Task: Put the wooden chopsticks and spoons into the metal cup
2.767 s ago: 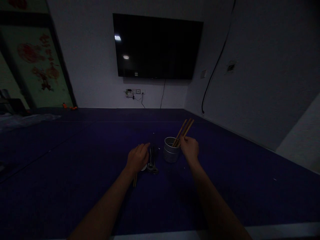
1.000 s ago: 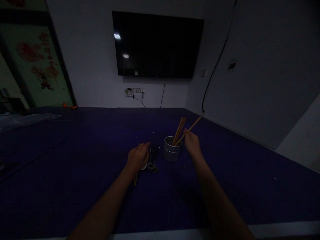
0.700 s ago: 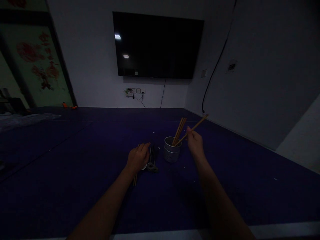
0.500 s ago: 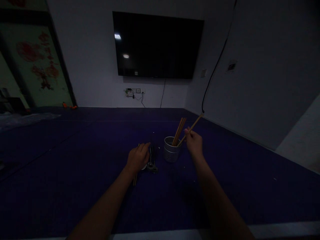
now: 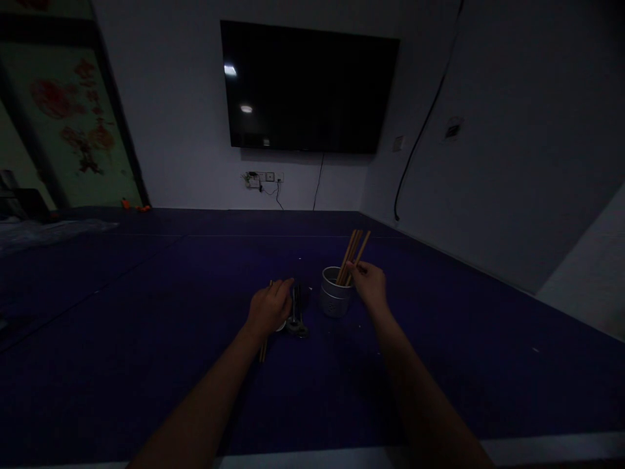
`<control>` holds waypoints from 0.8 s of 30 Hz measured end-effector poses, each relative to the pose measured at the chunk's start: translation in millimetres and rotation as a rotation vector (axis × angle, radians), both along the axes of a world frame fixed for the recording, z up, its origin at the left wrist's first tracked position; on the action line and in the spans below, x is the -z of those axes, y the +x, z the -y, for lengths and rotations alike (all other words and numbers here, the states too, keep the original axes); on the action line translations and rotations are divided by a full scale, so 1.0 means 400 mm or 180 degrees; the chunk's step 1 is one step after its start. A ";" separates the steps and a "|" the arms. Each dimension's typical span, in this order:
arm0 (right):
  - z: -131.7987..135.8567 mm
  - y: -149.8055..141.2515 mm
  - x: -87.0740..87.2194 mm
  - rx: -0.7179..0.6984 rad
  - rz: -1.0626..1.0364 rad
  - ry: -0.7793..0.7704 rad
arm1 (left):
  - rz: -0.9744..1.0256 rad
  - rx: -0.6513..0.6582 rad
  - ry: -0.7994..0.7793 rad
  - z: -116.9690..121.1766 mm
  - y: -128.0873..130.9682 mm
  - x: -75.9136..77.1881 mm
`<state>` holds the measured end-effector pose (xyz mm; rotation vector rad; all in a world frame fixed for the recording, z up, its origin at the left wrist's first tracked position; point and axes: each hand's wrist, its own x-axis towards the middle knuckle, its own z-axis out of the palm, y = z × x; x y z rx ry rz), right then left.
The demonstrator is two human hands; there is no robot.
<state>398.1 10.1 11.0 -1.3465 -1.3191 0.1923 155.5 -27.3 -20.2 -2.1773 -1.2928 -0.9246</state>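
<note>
A grey metal cup with holes in its side stands upright on the dark blue surface, several wooden chopsticks leaning in it. At its right rim, my right hand pinches a chopstick whose lower end is inside the cup. To the left of the cup, my left hand is curled over more chopsticks, which stick out above and below it; the palm side is hidden. Beside its fingers lie metal spoons, dim in the low light. Part of a white object shows under the hand.
The broad blue surface runs back to the wall, where a large television hangs. Crumpled clear plastic lies at the far left. A black cable dangles along the right wall. Small pale specks dot the surface.
My right hand has moved slightly left and down with its chopstick, which now stands steeper among the others in the cup. My left hand has stayed in place.
</note>
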 end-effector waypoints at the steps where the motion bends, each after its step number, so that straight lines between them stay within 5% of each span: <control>1: -0.004 0.003 0.005 -0.0015 -0.0038 -0.0025 | 0.0006 -0.0005 -0.0011 0.000 0.000 0.000; 10: -0.015 -0.004 0.021 -0.0427 -0.0595 -0.0316 | 0.0089 -0.0094 -0.0068 0.003 0.001 -0.004; 18: 0.003 -0.028 0.012 -0.0515 -0.1098 -0.0729 | 0.0454 -0.1412 -0.0834 -0.004 -0.027 -0.038; 24: -0.003 -0.027 0.023 -0.0430 -0.0856 -0.0844 | 0.0239 -0.1701 -0.1620 -0.021 -0.059 -0.031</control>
